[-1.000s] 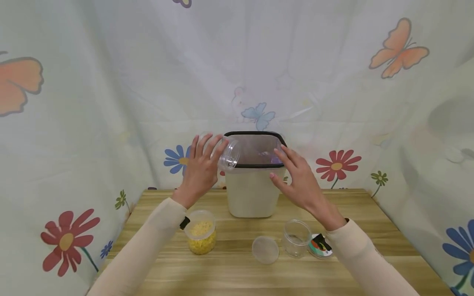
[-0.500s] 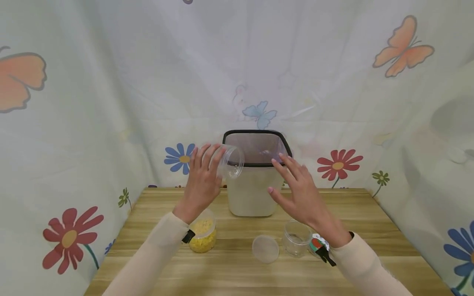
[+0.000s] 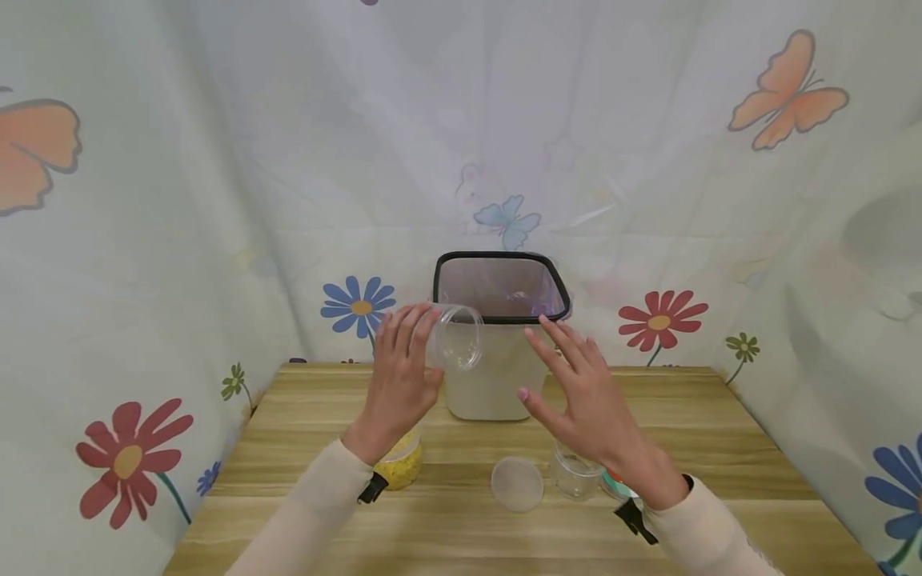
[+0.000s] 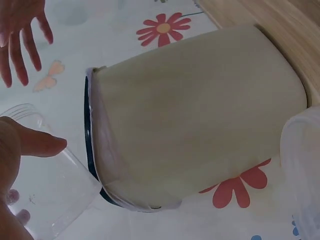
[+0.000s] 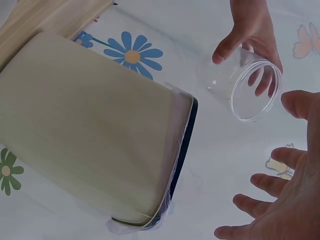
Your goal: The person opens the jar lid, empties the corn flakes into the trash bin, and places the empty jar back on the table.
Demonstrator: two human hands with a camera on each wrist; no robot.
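My left hand (image 3: 398, 380) grips a clear plastic jar (image 3: 458, 340), thumb on one side and fingers round the other. The jar is tipped sideways with its mouth facing right, in front of the bin's left rim in the head view. A few tiny specks cling inside it in the right wrist view, where the jar (image 5: 225, 85) is otherwise see-through. My right hand (image 3: 587, 396) is held in the air with spread fingers and touches nothing. Between and behind the hands stands a cream bin (image 3: 497, 376) with a black rim and a thin translucent liner.
A clear jar of yellow bits (image 3: 401, 470) stands below my left wrist, partly hidden. On the wooden table (image 3: 461, 544) lie a round translucent lid (image 3: 517, 484), a second clear jar (image 3: 574, 478) and a colourful round item (image 3: 616, 483) partly behind my right wrist. Printed curtain hangs behind.
The left hand has brought the jar down and slightly right from the bin's left rim, its mouth turning more into view. The right hand has lowered a little, fingers still spread.
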